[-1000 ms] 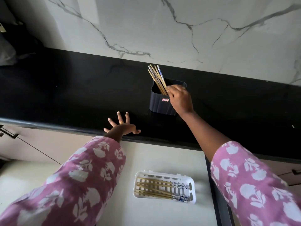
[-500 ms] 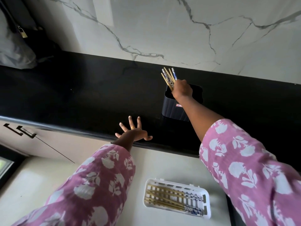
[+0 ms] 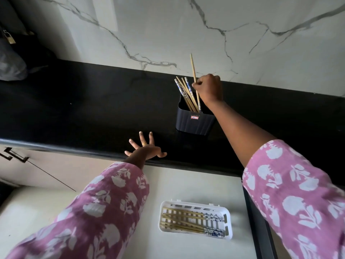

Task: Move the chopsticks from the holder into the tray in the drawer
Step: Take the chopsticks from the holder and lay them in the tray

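On the black surface (image 3: 74, 109), our left hand (image 3: 145, 149) rests spread flat at its front edge. Toward the back edge stands the holder (image 3: 194, 122), where our right hand (image 3: 209, 88) pinches one chopstick (image 3: 193, 68) in closed fingers. More chopsticks (image 3: 186, 217) lie in the white tray (image 3: 228, 225) below.

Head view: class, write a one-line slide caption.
Right hand lifts one chopstick from the holder; tray waits below.

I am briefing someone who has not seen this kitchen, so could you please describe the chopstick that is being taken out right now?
On the black countertop below the marble wall stands a dark ribbed holder of chopsticks. The right hand above it grips one plain wooden chopstick. Unlike the bundle leaning left, it is raised well above the others, pointing up against the wall.
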